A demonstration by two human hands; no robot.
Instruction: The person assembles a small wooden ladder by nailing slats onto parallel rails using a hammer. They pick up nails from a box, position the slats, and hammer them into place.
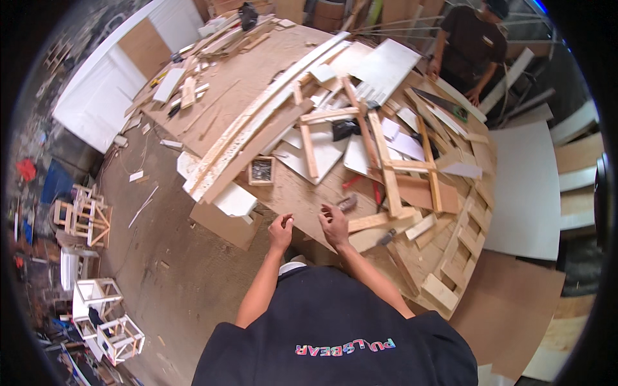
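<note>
Underfoot, a worn grey-brown floor (154, 219), dotted with pale offcuts and thin white strips (143, 206). Beyond, a broad workbench with a light-brown wooden top (222, 116), crowded with timber. At upper left, tall white upright panels (96, 112) with a brown rectangular panel (145, 49) among them. Along the left, small open frames of pale wood (90, 217) (stool-like in shape), and past these a dark, cluttered strip, too blurred for detail. To the right, a large smooth white sheet (528, 193) above a flat brown sheet (508, 309). At upper right, a thin blue streak of light (541, 6).
</note>
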